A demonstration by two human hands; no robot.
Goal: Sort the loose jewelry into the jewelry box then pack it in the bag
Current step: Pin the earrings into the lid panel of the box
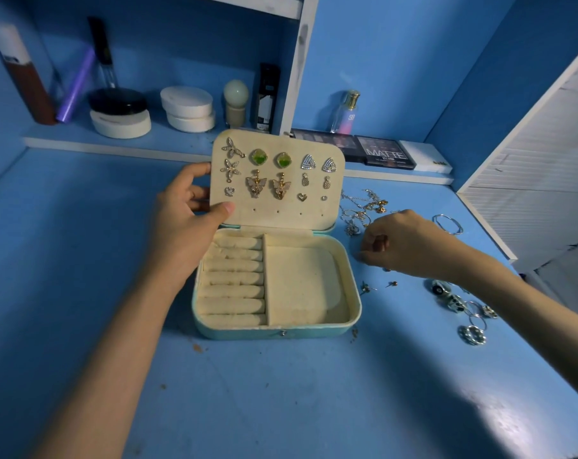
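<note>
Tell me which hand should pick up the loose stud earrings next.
The right hand, probably: it hovers beside the stud earrings right of the jewelry box, while the left hand holds the lid open.

The left hand (pixel 181 220) reaches forward on a bare forearm, thumb pressed on the inner face of the jewelry box lid (pixel 277 207), fingers (pixel 195 172) wrapped behind its left edge. The right hand (pixel 403 240) comes in from the right, knuckles up, fingers curled, tips bunched low at the counter (pixel 281 392); whether they pinch anything is unclear
</note>
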